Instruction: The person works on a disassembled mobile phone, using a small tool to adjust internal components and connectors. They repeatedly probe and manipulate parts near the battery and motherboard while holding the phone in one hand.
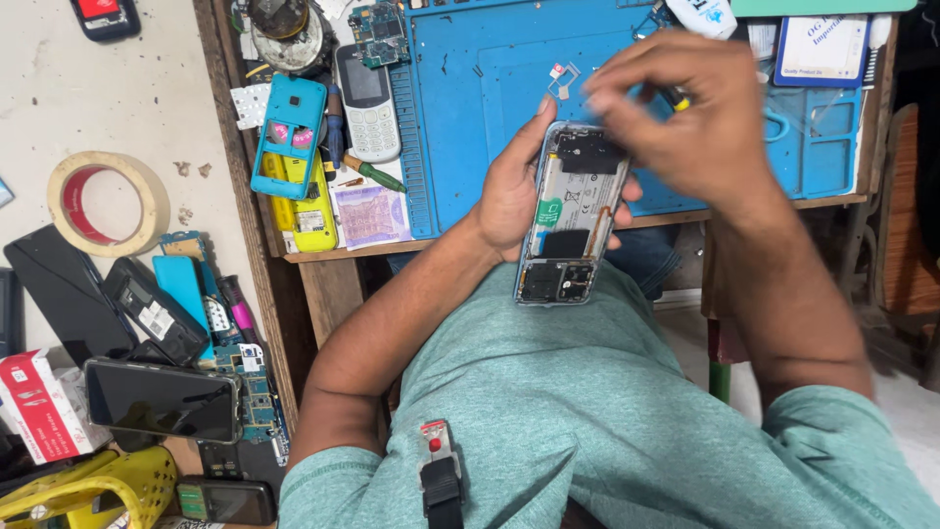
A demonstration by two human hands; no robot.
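My left hand [511,186] grips an opened smartphone [572,217] with its back cover off, so the battery and circuit boards show. It is held upright over the front edge of the blue repair mat [490,88]. My right hand [676,108] is blurred, with its fingers pinched together at the phone's top end. A small yellow-tipped tool [678,97] pokes out between those fingers.
On the wooden desk [323,264], left of the mat, lie a grey keypad phone [366,102], a turquoise phone shell [288,137], a yellow phone [311,217] and a green screwdriver [376,174]. A tape roll [106,202], dark phones [162,399] and parts lie at far left.
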